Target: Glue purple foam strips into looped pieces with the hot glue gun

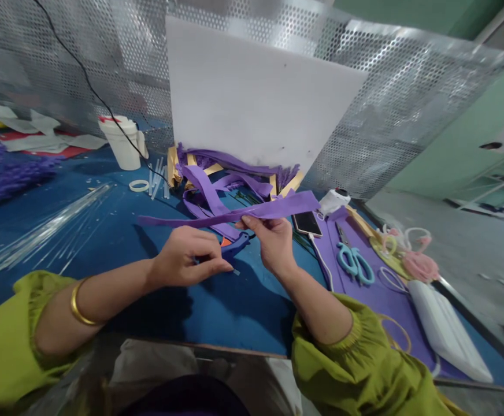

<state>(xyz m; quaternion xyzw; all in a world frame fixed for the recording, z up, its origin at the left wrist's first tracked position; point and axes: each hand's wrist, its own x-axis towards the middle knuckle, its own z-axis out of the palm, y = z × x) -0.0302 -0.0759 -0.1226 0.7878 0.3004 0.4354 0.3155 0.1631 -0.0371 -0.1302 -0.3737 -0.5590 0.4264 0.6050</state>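
My right hand pinches a long purple ribbon strip between thumb and fingers near its middle, and the strip stretches out to both sides above the table. Close to me on the left, my left hand is closed with curled fingers; whether anything sits inside them is hidden. A blue glue gun with an orange trigger shows just behind that hand, partly covered by it; I cannot tell whether they touch. More purple ribbon lies looped behind my hands, among purple flower sprigs and tan paper strips.
A white lidded cup, a tape roll and clear glue sticks stand left. On the right are a phone with its cable, teal-handled scissors and a white power strip. A white board rises at the back.
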